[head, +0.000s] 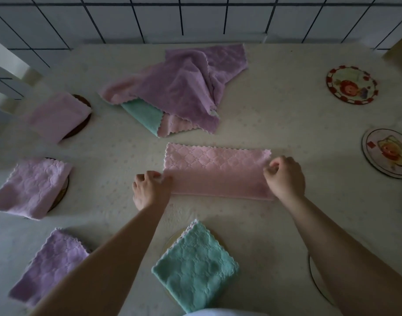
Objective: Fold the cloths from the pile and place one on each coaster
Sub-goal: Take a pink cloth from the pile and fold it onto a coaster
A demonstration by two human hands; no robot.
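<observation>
A pink cloth (216,169) lies folded into a long strip in the middle of the table. My left hand (150,190) pinches its left end and my right hand (285,176) pinches its right end. Behind it sits the pile (179,87) of purple, pink and teal cloths. Folded cloths cover coasters: a pink one (56,115) at far left, a pink one (31,188) below it, a purple one (49,265) at near left, and a teal one (195,267) near me. Two bare round coasters (351,85), (388,152) lie on the right.
The table (286,115) has a pale patterned covering and ends at a tiled wall (195,17) behind. A thin curved rim of another round object (316,279) shows at the near right beside my right forearm. White chair parts (4,76) stand at far left.
</observation>
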